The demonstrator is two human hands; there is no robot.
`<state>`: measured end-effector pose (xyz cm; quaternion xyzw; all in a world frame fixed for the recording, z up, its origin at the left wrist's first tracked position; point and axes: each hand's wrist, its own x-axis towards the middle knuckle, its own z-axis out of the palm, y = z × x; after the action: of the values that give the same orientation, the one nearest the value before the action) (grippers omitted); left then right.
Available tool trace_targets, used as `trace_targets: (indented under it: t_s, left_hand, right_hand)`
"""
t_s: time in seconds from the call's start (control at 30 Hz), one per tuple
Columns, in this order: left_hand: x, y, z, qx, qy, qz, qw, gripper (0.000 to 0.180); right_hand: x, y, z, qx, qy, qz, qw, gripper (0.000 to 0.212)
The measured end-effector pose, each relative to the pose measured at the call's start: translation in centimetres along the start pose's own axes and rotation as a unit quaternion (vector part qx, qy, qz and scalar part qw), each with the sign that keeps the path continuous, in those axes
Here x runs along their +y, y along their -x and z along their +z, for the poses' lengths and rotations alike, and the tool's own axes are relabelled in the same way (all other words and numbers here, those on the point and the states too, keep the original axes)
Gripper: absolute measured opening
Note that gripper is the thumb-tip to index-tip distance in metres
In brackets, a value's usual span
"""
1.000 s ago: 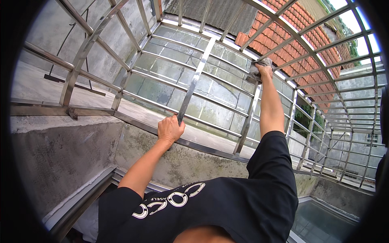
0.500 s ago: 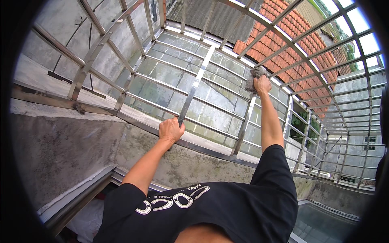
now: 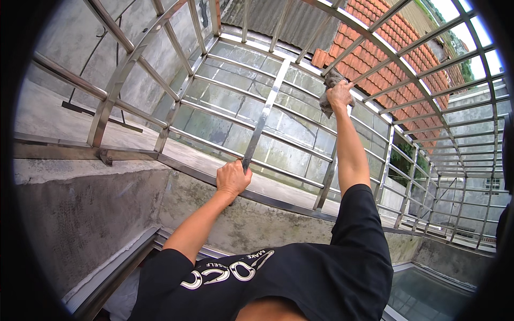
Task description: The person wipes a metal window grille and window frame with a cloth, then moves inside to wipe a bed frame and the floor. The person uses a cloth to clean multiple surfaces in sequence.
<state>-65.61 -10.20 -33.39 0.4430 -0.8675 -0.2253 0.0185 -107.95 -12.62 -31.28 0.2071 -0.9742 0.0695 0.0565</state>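
My left hand (image 3: pixel 233 178) is wrapped round the near end of a flat metal bar (image 3: pixel 262 120) of the window cage, close to the ledge. With its arm stretched far forward, my right hand (image 3: pixel 339 95) grips a grey-brown cleaning rag (image 3: pixel 327 101). The rag lies against the cage's far rail, where a flat crossbar (image 3: pixel 329 176) meets it. Part of the cloth bunches up beyond my fingers, and my palm hides the rest.
A rough concrete ledge (image 3: pixel 257 214) runs below the cage. Curved stainless bars (image 3: pixel 393 56) rise ahead and to the right. Beyond them lie an orange tiled roof (image 3: pixel 369 37) and a grey corrugated roof (image 3: pixel 300 29). A sliding window frame (image 3: pixel 118 270) stands at lower left.
My right hand has shifted the rag slightly left and farther along the far rail. The left hand keeps its hold on the bar; the whole view has shifted a little.
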Motion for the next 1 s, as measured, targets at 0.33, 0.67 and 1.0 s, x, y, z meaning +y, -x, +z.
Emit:
trace_targets:
  t_s: [0.33,0.67,1.0]
  left_hand:
    - [-0.2,0.0,0.3,-0.003,0.013,0.002,1.000,0.029]
    - [0.5,-0.5,0.3,-0.016,0.029,0.016,0.999,0.028]
    - [0.2,0.0,0.1,-0.031,0.008,-0.009,0.999,0.029]
  right_hand:
    - [3.6,-3.3,-0.8,-0.281,-0.169,-0.043,0.944,0.043]
    - [5.4,-8.5,9.0,-0.066,-0.374,0.291,0.878,0.046]
    - [-8.6,-0.2,4.5,-0.159,-0.273,-0.013,0.949,0.040]
